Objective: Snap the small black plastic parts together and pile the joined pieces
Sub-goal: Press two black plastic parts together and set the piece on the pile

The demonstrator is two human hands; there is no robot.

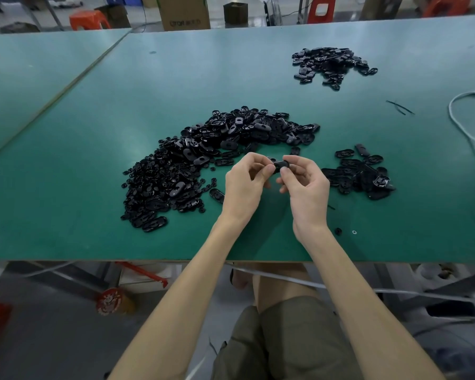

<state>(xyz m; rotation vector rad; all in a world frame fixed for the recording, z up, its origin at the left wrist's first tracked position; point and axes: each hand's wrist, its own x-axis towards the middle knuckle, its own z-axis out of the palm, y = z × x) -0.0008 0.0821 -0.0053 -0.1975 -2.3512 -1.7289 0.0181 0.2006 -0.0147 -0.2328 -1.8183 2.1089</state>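
Observation:
A small black plastic part (279,163) is pinched between both hands just above the green table (93,209). My left hand (246,185) grips its left end with thumb and fingers. My right hand (303,182) holds the right end, fingers curled. A large heap of loose black parts (203,157) spreads to the left and behind my hands. A smaller group of black oval pieces (361,174) lies to the right of my right hand. Another pile of black pieces (331,65) sits far back on the right.
A white cable (462,124) curves along the table's right side. A thin black strip (399,106) lies near it. One small round black part (338,231) rests near the front edge. Cardboard boxes (185,12) and orange stools (89,20) stand beyond the table.

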